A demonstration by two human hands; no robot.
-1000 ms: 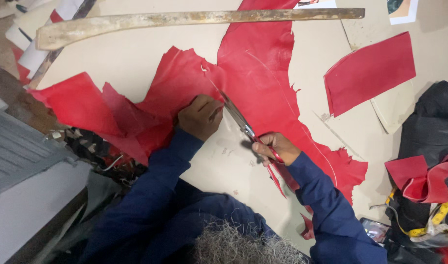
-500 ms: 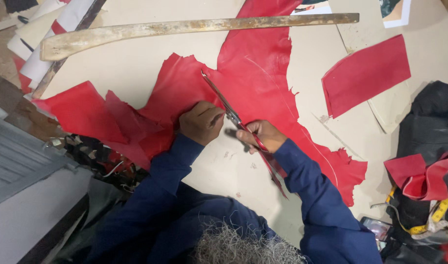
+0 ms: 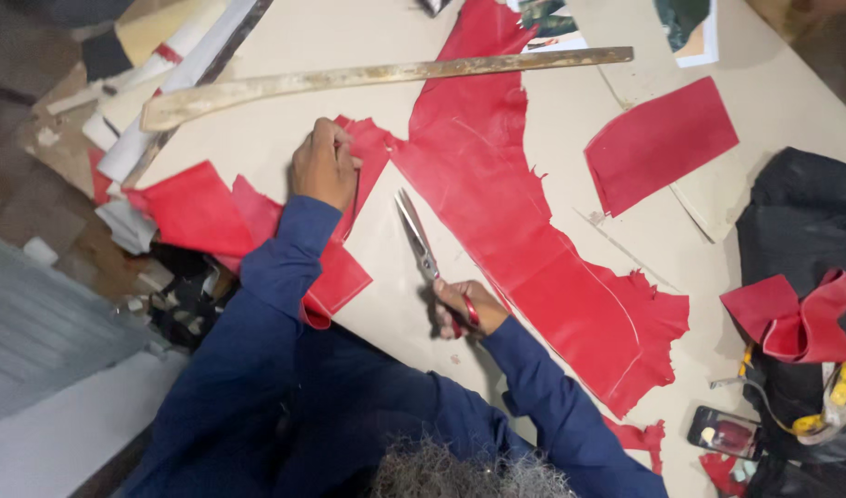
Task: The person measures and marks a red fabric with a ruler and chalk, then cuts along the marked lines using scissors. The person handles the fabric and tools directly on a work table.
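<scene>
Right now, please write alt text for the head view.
A person's right hand holds scissors on a table, while the left hand presses red leather. A long wooden stick lies above.

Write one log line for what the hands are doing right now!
left hand: pressing red leather piece | right hand: holding scissors, blades open | long red leather: flat on table

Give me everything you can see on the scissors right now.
The scissors are long, with grey metal blades and red handles. The right hand grips the handles, which its fingers mostly hide. The blades lie low over the beige table, tips pointing away from the person and slightly left, and look nearly closed. They sit in the bare gap between the long red sheet and the red piece under the left hand, touching neither as far as the view shows.
</scene>
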